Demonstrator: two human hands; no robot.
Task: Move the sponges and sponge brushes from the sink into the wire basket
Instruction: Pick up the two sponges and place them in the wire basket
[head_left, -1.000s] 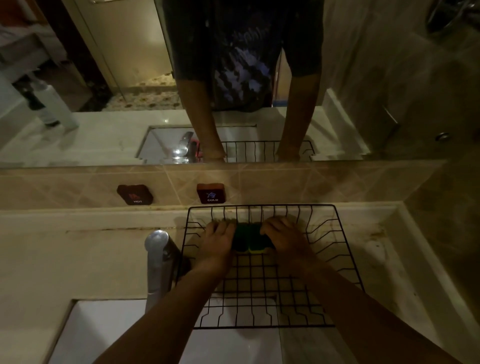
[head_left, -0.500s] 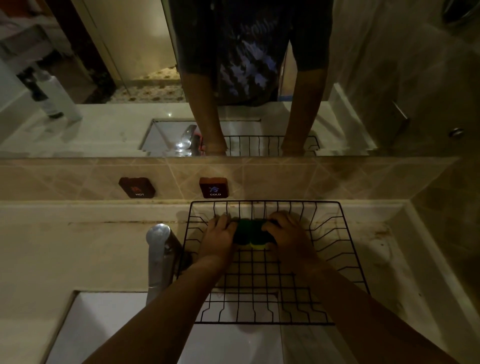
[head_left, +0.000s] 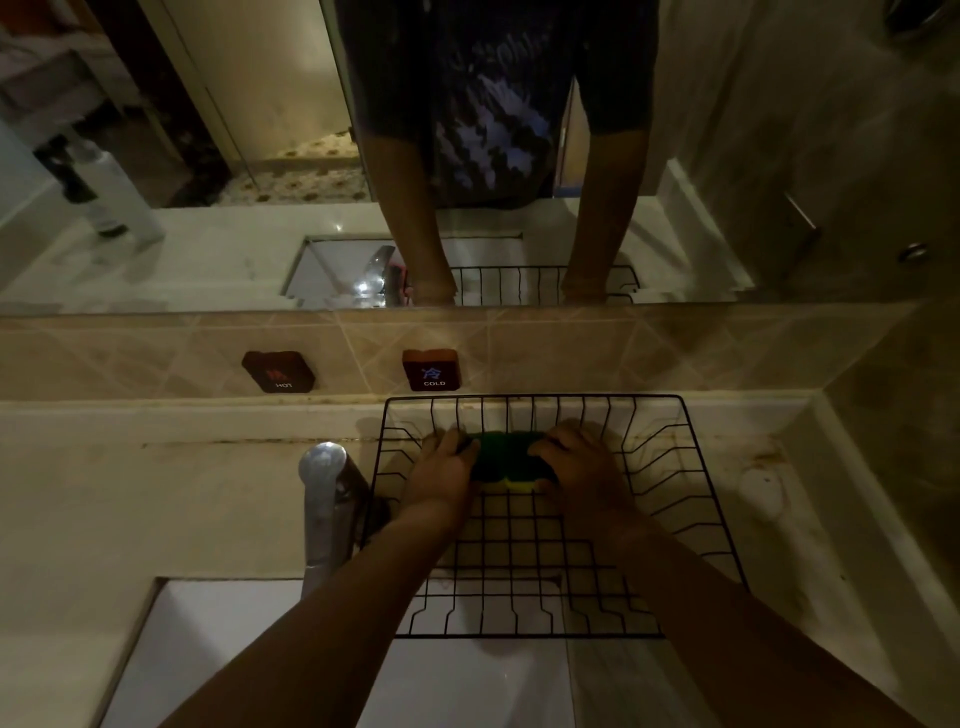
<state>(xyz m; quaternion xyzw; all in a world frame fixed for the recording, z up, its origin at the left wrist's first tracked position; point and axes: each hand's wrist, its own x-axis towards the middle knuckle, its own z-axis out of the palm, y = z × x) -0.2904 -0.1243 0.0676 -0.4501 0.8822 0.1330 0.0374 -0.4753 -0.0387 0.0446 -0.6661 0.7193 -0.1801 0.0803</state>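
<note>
Both your hands are inside the wire basket (head_left: 691, 525), at its far end. Left hand (head_left: 441, 470) and right hand (head_left: 584, 470) each press an end of the green sponge (head_left: 506, 457); its yellow underside shows at the near edge. So your grip is a two-handed clamp, fingers curled onto the sponge, not spread.

Change over the last second: almost none. Hands and sponge sit in the same spot against the far wall of the basket; only the view has drifted a little. Judged from that, the sponge is already down on the basket wires and you are settling it, not carrying it.

Near side of your grip: bare basket floor, then the sink (head_left: 234, 654) below your forearms. Left of the grip, the tap (head_left: 322, 499) stands just outside the basket. No other sponges or brushes show; your arms cover much of the sink.

Likely next: let go and reach back to the sink.
</note>
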